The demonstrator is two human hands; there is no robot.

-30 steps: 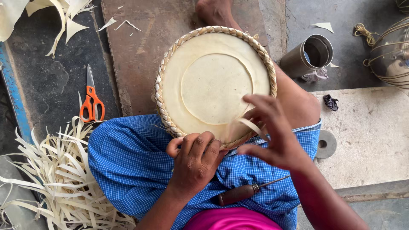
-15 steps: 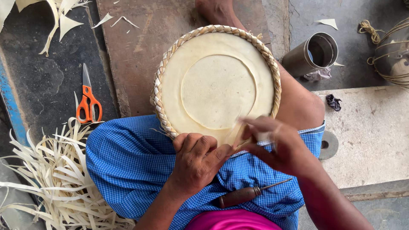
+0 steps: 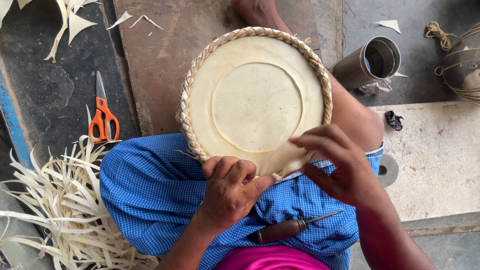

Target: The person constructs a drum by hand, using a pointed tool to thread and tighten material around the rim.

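A round pale plate [image 3: 256, 102] with a braided straw rim lies on my lap, over a blue checked cloth [image 3: 150, 185]. My left hand [image 3: 231, 187] grips the plate's near edge, fingers curled over it. My right hand [image 3: 340, 165] sits at the near right edge and pinches a thin pale strip [image 3: 280, 155] that runs to the rim. The braid covers the left, top and right of the rim; the near edge is hidden by my hands. An awl with a brown wooden handle [image 3: 287, 229] rests on the cloth below my hands.
Orange-handled scissors [image 3: 102, 115] lie on the dark floor at left. A heap of pale leaf strips [image 3: 60, 210] fills the lower left. A metal cylinder [image 3: 372, 60] lies at upper right, coiled fibre [image 3: 460, 55] beyond it. A bare foot [image 3: 257, 12] shows at the top.
My right hand has pulled the strip down and to the right, away from the rim. My left hand has kept its grip on the near edge.
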